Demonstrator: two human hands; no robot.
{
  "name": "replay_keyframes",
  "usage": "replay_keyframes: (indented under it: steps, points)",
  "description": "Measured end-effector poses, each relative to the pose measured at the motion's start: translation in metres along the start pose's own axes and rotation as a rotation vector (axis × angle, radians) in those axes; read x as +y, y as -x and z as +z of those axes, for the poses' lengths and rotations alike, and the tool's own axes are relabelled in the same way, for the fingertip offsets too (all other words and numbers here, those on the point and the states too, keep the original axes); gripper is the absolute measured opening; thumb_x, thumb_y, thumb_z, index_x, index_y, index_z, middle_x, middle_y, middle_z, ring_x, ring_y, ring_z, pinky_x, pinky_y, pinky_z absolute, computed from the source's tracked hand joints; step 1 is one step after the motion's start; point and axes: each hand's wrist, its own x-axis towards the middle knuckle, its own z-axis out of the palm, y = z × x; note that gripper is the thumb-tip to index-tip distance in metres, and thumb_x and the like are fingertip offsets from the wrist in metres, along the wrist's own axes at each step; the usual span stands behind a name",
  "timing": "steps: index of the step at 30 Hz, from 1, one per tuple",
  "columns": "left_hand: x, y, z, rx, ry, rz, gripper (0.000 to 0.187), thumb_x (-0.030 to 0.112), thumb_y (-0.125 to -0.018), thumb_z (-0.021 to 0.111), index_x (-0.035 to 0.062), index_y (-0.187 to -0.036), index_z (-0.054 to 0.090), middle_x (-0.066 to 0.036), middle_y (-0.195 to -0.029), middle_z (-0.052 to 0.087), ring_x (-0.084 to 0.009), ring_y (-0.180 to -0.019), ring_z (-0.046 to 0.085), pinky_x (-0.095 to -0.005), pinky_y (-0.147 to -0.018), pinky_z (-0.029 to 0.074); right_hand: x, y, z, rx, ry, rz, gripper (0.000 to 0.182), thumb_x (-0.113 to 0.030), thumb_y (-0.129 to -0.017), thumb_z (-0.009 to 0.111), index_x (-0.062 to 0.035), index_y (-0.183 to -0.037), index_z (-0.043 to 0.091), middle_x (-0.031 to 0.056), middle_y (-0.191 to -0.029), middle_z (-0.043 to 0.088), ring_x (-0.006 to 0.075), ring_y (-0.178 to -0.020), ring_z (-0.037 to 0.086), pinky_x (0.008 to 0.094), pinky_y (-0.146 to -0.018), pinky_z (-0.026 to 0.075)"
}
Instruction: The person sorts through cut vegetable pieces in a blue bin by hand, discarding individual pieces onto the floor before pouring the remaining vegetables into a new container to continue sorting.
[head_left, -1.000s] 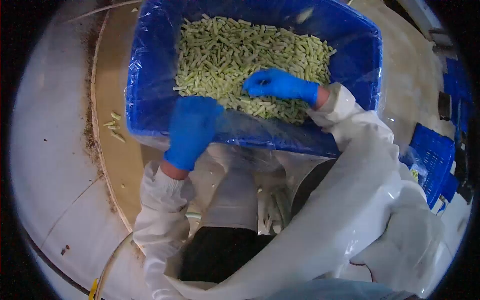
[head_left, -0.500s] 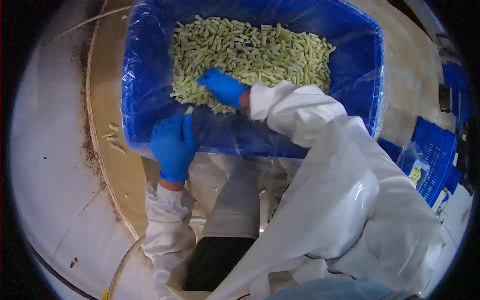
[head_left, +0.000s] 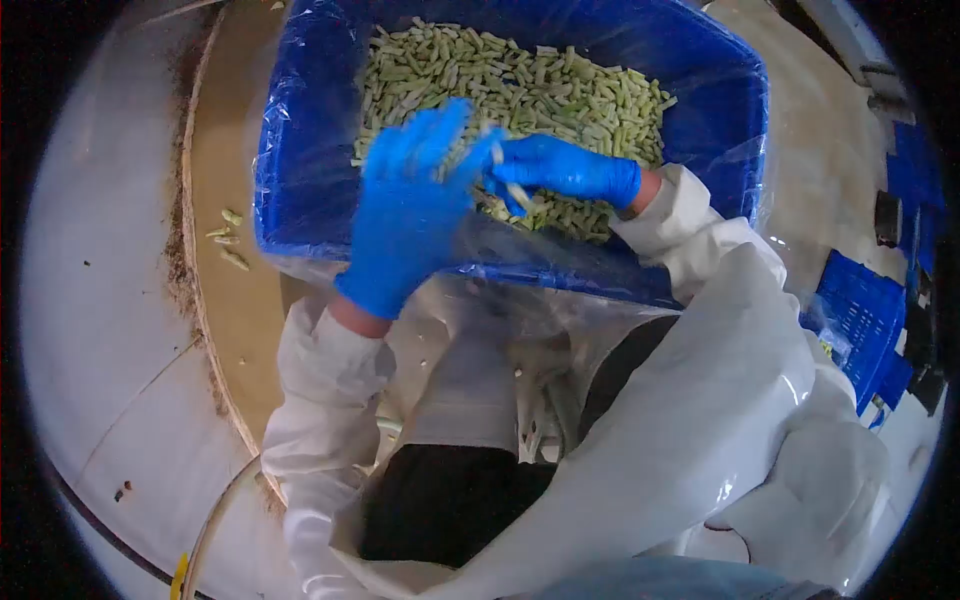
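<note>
Over the blue crate (head_left: 720,120) of cut green beans (head_left: 560,90), the left hand (head_left: 410,215) spreads flat, fingers apart, while the right hand (head_left: 565,168) pinches a bean piece (head_left: 517,193) beside it.

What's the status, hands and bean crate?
Left hand open, raised above crate rim. Right hand pinching cut beans in the blue crate. Nothing in the way.
</note>
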Motion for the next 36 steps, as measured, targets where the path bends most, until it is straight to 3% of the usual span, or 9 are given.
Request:
replay_keyframes:
  steps: [3,10,13,16,19,22,26,30,36]
  points:
    - [0.011,-0.001,0.005,-0.229,0.042,0.063,0.039,0.010,-0.078,0.054,0.0092,-0.117,0.053,-0.010,-0.098,0.056,-0.0249,-0.096,0.052,-0.0398,-0.087,0.038,-0.020,0.008,0.025,-0.129,0.375,-0.303,0.031,-0.033,-0.093,0.051,-0.0046,-0.103,0.061,0.0046,-0.077,0.060,0.0155,-0.065,0.054,0.0305,-0.063,0.046]
    - [0.017,0.003,-0.003,-0.432,0.204,0.027,0.018,0.012,-0.076,0.058,0.0047,-0.092,0.061,-0.008,-0.073,0.055,-0.0233,-0.075,0.054,-0.0374,-0.074,0.043,-0.027,0.033,0.035,0.089,0.616,-0.339,0.030,-0.031,-0.093,0.052,-0.0043,-0.096,0.065,0.0032,-0.071,0.059,0.0137,-0.061,0.051,0.0293,-0.062,0.044]
    - [0.026,0.008,-0.019,0.155,0.865,-0.050,0.020,0.014,-0.078,0.060,0.0036,-0.094,0.060,-0.009,-0.077,0.058,-0.0233,-0.077,0.054,-0.0369,-0.071,0.044,-0.054,0.050,0.045,-0.182,-0.129,-0.128,0.030,-0.031,-0.093,0.053,-0.0032,-0.092,0.066,0.0021,-0.070,0.059,0.0116,-0.060,0.049,0.0272,-0.061,0.043]
    - [0.033,0.010,-0.042,0.359,1.438,-0.592,0.022,0.016,-0.081,0.061,0.0033,-0.099,0.060,-0.011,-0.087,0.059,-0.0253,-0.080,0.055,-0.0369,-0.071,0.046,-0.021,0.040,0.057,-0.202,-0.316,0.072,0.031,-0.031,-0.092,0.055,-0.0020,-0.093,0.066,0.0004,-0.068,0.058,0.0092,-0.060,0.049,0.0243,-0.060,0.042]
    - [-0.011,0.013,-0.039,0.136,1.016,-0.843,0.029,0.018,-0.080,0.063,0.0051,-0.106,0.060,-0.011,-0.100,0.059,-0.0289,-0.090,0.055,-0.0392,-0.081,0.044,-0.011,0.032,0.024,0.005,0.137,0.028,0.031,-0.031,-0.091,0.056,-0.0023,-0.097,0.066,0.0051,-0.076,0.062,0.0120,-0.071,0.056,0.0264,-0.067,0.045]
    - [-0.018,0.023,-0.010,0.025,0.014,-0.330,0.031,0.020,-0.080,0.064,0.0067,-0.108,0.061,-0.011,-0.108,0.057,-0.0307,-0.101,0.052,-0.0412,-0.090,0.039,0.023,0.046,-0.041,0.315,1.119,-0.185,0.060,-0.044,-0.079,0.066,-0.0032,-0.122,0.053,0.0177,-0.112,0.059,0.0276,-0.097,0.059,0.0357,-0.084,0.047]
    - [-0.015,0.049,0.006,-0.019,0.057,-0.411,0.031,0.021,-0.080,0.062,0.0088,-0.108,0.061,-0.011,-0.110,0.057,-0.0295,-0.108,0.050,-0.0414,-0.094,0.036,0.043,0.065,-0.118,0.861,1.180,0.705,0.080,-0.054,-0.068,0.072,-0.0115,-0.131,0.046,0.0279,-0.128,0.044,0.0395,-0.116,0.048,0.0383,-0.092,0.043]
    - [-0.011,0.048,0.001,-0.011,0.082,-0.440,0.027,0.019,-0.080,0.062,0.0085,-0.105,0.062,-0.012,-0.108,0.060,-0.0311,-0.105,0.052,-0.0411,-0.091,0.039,0.062,0.021,-0.092,0.957,1.252,0.707,0.094,-0.045,-0.070,0.072,-0.0215,-0.144,0.020,0.0345,-0.141,0.016,0.0549,-0.125,0.027,0.0482,-0.098,0.037]
    - [-0.012,0.049,0.007,-0.036,0.071,-0.435,0.024,0.020,-0.081,0.061,0.0086,-0.102,0.064,-0.012,-0.103,0.062,-0.0314,-0.100,0.056,-0.0411,-0.089,0.041,0.077,-0.087,-0.041,0.708,1.107,-0.034,0.096,-0.030,-0.068,0.075,-0.0212,-0.144,0.018,0.0321,-0.140,0.024,0.0502,-0.128,0.025,0.0539,-0.103,0.029]
